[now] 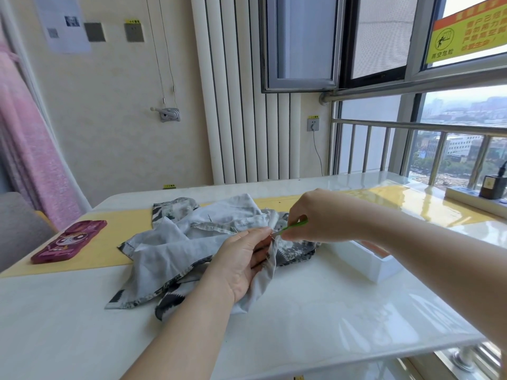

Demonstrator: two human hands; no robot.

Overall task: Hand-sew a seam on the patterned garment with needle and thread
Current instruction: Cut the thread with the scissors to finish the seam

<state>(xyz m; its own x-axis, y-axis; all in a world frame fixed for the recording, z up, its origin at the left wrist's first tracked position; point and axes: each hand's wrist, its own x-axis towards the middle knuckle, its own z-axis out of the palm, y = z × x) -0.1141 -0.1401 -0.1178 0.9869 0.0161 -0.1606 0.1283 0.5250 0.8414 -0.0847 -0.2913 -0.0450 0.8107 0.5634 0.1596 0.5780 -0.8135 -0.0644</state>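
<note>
A grey and black patterned garment [175, 242] lies crumpled, mostly inside out, on the white table [301, 311]. My left hand [241, 259] grips a raised fold of its raw edge between thumb and fingers. My right hand [310, 215] holds a small green-handled tool [295, 225] whose metal tip touches the fabric edge right at my left fingertips. A dark needle-like sliver [210, 217] sticks in the pale cloth further left. I cannot make out any thread.
A dark red phone [70, 241] in a cartoon case lies on the yellow mat [109, 237] at the left. A white open box [375, 261] sits under my right forearm. A power strip with a charger [491, 187] stands at the far right by the window railing.
</note>
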